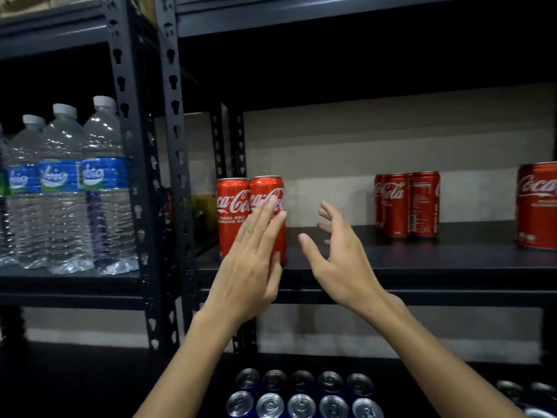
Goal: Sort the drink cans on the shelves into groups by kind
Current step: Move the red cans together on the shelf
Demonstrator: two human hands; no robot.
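on black shelf (422,260), coca-cola cans (250,212), left hand (250,267) flat against one, right hand (340,254) spread empty

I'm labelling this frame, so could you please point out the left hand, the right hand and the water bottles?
left hand (251,260): head view, back of hand.
right hand (343,260): head view, palm.
water bottles (64,188): head view, middle bottle's label.

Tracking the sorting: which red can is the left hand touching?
The right can of the tall leftmost pair; the left hand lies flat against it.

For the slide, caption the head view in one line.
Left hand flat against two red cola cans, right hand open beside them, more red cans farther right.
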